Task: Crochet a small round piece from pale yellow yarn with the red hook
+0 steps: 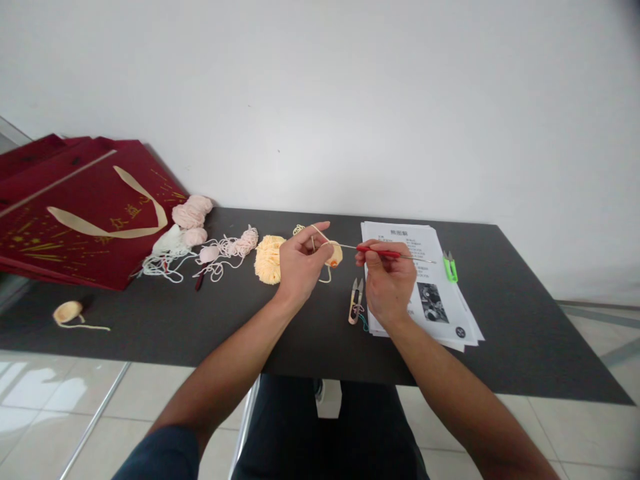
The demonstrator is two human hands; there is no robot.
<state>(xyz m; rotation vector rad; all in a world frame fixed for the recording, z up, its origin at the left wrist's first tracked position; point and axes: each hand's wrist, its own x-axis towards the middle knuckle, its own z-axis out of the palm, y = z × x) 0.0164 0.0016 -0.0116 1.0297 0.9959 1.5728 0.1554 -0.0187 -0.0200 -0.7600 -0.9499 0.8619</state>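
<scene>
A plain white wall (320, 127) fills the background, marked by a couple of small dark specks. A long, dark surface (520, 333) runs along its foot. Below lies a floor (165, 397) of pale, glossy tiles, with bright light reflected at left. A grey strip (14, 129) at the left edge may be a frame.

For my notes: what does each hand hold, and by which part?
Right hand: hook, by its red handle. Left hand: yellow piece, spot hidden; yarn over a finger.
</scene>
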